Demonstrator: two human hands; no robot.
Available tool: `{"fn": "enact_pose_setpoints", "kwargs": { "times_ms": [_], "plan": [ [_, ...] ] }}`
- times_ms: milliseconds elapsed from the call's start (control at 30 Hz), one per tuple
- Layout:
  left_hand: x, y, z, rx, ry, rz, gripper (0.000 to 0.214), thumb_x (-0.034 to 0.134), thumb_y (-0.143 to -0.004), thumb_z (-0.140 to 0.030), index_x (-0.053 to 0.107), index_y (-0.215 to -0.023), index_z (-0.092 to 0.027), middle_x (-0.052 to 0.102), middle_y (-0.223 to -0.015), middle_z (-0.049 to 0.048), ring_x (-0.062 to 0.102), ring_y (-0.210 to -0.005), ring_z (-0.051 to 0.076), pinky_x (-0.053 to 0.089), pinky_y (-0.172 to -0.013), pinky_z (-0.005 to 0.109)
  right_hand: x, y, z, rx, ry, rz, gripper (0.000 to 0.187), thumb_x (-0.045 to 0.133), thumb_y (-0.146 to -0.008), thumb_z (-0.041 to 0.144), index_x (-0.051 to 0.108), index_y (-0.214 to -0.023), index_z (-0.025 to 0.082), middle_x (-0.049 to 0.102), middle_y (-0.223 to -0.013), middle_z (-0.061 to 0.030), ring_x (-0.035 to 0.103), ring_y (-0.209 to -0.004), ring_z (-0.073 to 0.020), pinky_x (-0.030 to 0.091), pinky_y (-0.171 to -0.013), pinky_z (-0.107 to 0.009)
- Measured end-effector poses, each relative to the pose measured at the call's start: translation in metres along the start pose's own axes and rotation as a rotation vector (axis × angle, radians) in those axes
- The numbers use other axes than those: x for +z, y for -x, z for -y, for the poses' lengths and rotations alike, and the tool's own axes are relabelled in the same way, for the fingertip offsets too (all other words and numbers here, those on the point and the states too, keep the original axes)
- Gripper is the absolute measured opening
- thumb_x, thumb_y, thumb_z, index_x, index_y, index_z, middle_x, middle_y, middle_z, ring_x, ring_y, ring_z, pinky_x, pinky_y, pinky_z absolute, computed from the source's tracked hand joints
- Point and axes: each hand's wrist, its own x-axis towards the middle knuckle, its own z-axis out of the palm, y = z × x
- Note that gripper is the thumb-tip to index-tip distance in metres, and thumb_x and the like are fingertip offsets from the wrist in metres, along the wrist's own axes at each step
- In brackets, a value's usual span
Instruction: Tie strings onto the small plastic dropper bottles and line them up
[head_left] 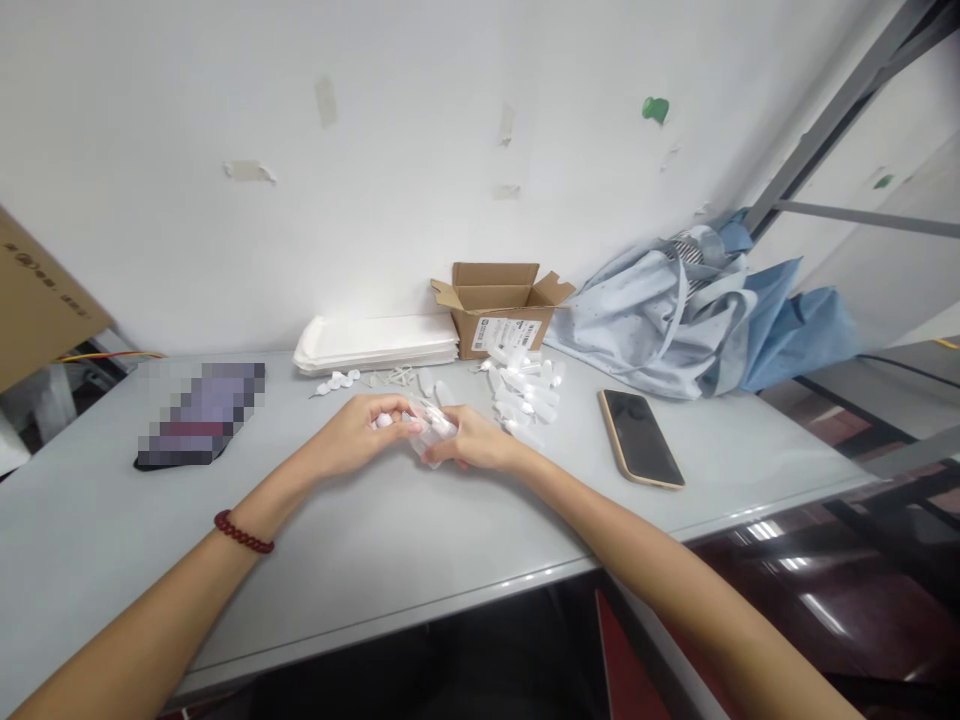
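My left hand [360, 432] is closed, with a small white rounded piece [384, 420] showing between its fingers. Its fingertips meet a crinkled, see-through plastic bag [429, 432], which my right hand [476, 440] grips from the other side. Whitish bits show in or behind the clear plastic; their kind is too blurred to make out. Just beyond the right hand lies a pile of white translucent plastic pieces [521, 395]. Behind the left hand are small white round pieces [337, 381] and a cluster of thin pale pieces [391, 377].
A small open cardboard box [499, 325] stands against the wall, beside a stack of white flat envelopes or sheets [379, 342]. A phone [642, 438] lies at right, before light blue cloth bags [645, 310]. A pixelated dark object [206, 415] lies at left on the grey table [420, 560].
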Motion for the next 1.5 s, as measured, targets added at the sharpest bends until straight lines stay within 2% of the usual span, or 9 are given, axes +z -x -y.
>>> {"fn": "enact_pose_setpoints", "kwargs": {
  "times_ms": [267,467,600,700,833,967,1100,1200,1500],
  "plan": [
    [0.009,0.002,-0.004,0.015,-0.194,-0.047,0.029,0.047,-0.089,-0.043,0.059,-0.080,-0.018,0.052,-0.063,-0.0030,0.045,-0.057,0.014,0.031,-0.057,0.026,0.001,0.004,0.006,0.026,-0.019,-0.027,0.025,0.073,-0.061,0.029,0.057,-0.076,0.017,0.045,-0.051,0.0087,0.038,-0.041,-0.0058,0.025,-0.040,-0.021],
    [0.018,0.002,-0.004,-0.021,-0.222,-0.124,0.042,0.040,-0.092,-0.045,0.044,-0.059,-0.018,0.041,-0.054,-0.0036,0.037,-0.053,0.012,0.026,-0.053,0.027,0.003,0.004,0.006,0.007,0.004,-0.038,0.023,0.073,-0.062,0.028,0.056,-0.072,0.017,0.044,-0.051,0.0088,0.036,-0.043,-0.0054,0.025,-0.041,-0.022],
    [0.015,0.001,-0.004,-0.063,-0.163,-0.170,0.032,0.052,-0.086,-0.048,0.060,-0.075,-0.019,0.046,-0.058,-0.0038,0.042,-0.056,0.013,0.029,-0.055,0.026,0.001,0.002,0.004,-0.023,-0.006,-0.022,0.022,0.071,-0.063,0.029,0.056,-0.074,0.017,0.045,-0.052,0.0084,0.037,-0.042,-0.0058,0.025,-0.040,-0.022],
    [0.009,0.001,-0.003,-0.056,-0.106,-0.108,0.029,0.054,-0.085,-0.048,0.064,-0.093,-0.022,0.049,-0.063,-0.0041,0.044,-0.058,0.014,0.031,-0.056,0.025,0.000,0.002,0.003,-0.017,-0.007,-0.014,0.024,0.071,-0.063,0.031,0.058,-0.078,0.016,0.047,-0.054,0.0080,0.038,-0.041,-0.0061,0.026,-0.040,-0.022],
    [0.010,0.000,-0.004,-0.020,-0.109,-0.075,0.031,0.049,-0.088,-0.048,0.062,-0.082,-0.020,0.056,-0.069,-0.0021,0.047,-0.063,0.014,0.033,-0.058,0.025,0.000,0.003,0.004,0.006,0.002,-0.010,0.027,0.072,-0.062,0.031,0.059,-0.081,0.016,0.048,-0.056,0.0076,0.039,-0.043,-0.0062,0.028,-0.041,-0.021],
    [0.014,-0.001,-0.005,-0.042,-0.166,-0.127,0.041,0.047,-0.088,-0.050,0.054,-0.063,-0.018,0.049,-0.059,-0.0022,0.041,-0.057,0.014,0.030,-0.054,0.026,0.001,0.003,0.004,0.003,-0.004,0.001,0.027,0.073,-0.061,0.030,0.057,-0.079,0.017,0.046,-0.056,0.0076,0.038,-0.045,-0.0062,0.027,-0.041,-0.021],
    [0.008,-0.001,-0.003,-0.033,-0.112,-0.141,0.035,0.052,-0.085,-0.052,0.063,-0.079,-0.019,0.057,-0.067,-0.0012,0.048,-0.062,0.015,0.035,-0.058,0.025,0.000,0.001,0.002,0.015,0.008,-0.013,0.029,0.073,-0.062,0.031,0.059,-0.082,0.017,0.049,-0.058,0.0064,0.040,-0.044,-0.0064,0.029,-0.040,-0.021],
    [0.002,-0.001,-0.003,-0.022,-0.056,-0.052,0.032,0.054,-0.085,-0.050,0.066,-0.093,-0.021,0.055,-0.064,-0.0028,0.049,-0.062,0.015,0.036,-0.060,0.025,0.000,0.000,0.001,0.008,0.011,-0.012,0.028,0.073,-0.062,0.031,0.059,-0.081,0.016,0.050,-0.059,0.0055,0.041,-0.043,-0.0065,0.030,-0.039,-0.021],
    [0.002,-0.002,-0.005,-0.087,-0.011,-0.047,0.035,0.054,-0.085,-0.051,0.068,-0.079,-0.019,0.063,-0.069,-0.0003,0.054,-0.067,0.016,0.039,-0.063,0.025,-0.001,0.001,0.002,-0.016,0.009,-0.003,0.027,0.073,-0.062,0.032,0.059,-0.080,0.016,0.051,-0.059,0.0056,0.042,-0.043,-0.0066,0.031,-0.039,-0.021]
  ]
}}
